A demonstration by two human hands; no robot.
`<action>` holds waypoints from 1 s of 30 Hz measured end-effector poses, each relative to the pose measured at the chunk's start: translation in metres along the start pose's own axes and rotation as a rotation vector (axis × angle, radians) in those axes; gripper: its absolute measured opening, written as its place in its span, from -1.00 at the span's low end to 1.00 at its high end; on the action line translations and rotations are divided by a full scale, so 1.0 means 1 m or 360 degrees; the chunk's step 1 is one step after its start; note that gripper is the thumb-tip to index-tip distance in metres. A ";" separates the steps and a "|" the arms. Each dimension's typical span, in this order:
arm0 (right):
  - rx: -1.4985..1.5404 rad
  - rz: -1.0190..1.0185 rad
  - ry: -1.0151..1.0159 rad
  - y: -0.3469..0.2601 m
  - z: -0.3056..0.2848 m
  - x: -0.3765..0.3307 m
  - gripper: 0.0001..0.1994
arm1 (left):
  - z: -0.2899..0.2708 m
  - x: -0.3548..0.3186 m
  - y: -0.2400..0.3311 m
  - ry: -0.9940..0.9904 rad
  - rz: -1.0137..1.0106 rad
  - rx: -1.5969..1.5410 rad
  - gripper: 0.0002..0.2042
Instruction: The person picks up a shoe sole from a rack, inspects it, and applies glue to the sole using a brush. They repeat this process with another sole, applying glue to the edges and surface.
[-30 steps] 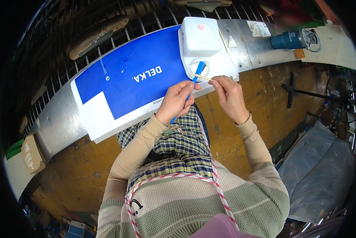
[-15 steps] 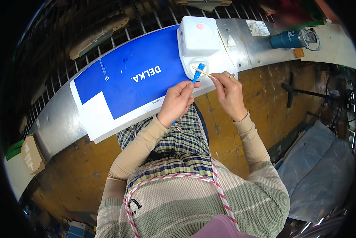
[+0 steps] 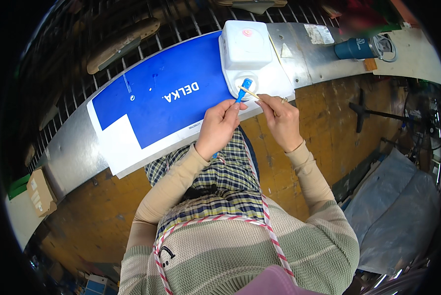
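A small flat blue piece (image 3: 245, 86) with a narrow handle is pinched between the thumb and fingers of my left hand (image 3: 219, 124). My right hand (image 3: 282, 121) grips a thin pale wooden stick (image 3: 250, 92), whose tip lies against the wide end of the blue piece. Just beyond both hands stands a white plastic container (image 3: 245, 49), box-shaped, with a small pink mark on its top. A round whitish part at the container's near end is partly hidden behind the blue piece.
Under the container is a blue and white printed cardboard sheet (image 3: 176, 98) on a curved metal bench (image 3: 78, 152). Another thin stick (image 3: 275, 48) lies right of the container. Farther right are a paper label (image 3: 319, 34) and a teal mug (image 3: 354, 48). A cardboard box (image 3: 41, 192) sits far left.
My right hand has shifted slightly left, bringing its fingers closer to the blue piece. The stick is angled a little more steeply. My left hand has hardly moved.
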State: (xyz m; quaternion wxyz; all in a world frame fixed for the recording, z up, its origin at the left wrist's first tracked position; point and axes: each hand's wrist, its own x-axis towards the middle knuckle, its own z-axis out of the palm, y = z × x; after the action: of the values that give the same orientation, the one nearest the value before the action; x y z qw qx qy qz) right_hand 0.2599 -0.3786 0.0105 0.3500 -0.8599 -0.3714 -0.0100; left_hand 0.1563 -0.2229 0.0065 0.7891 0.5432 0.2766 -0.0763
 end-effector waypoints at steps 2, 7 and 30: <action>-0.0048 -0.0005 0.0024 0.002 0.001 0.001 -0.87 | 0.001 0.001 -0.002 0.0000 0.0023 0.0034 -0.70; 0.0137 0.0077 0.0141 -0.002 0.004 0.001 -0.85 | -0.001 -0.002 0.002 -0.0062 -0.0100 -0.0171 -0.69; -0.0125 -0.0128 -0.0038 -0.003 0.005 0.000 -0.86 | -0.002 0.004 -0.022 0.0331 0.0605 0.0661 -0.71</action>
State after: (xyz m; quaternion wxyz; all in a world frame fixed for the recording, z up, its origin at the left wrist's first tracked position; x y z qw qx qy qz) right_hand 0.2567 -0.3742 0.0091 0.3107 -0.8574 -0.4092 -0.0285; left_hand 0.1494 -0.2288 -0.0140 0.6287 0.7399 0.2277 0.0741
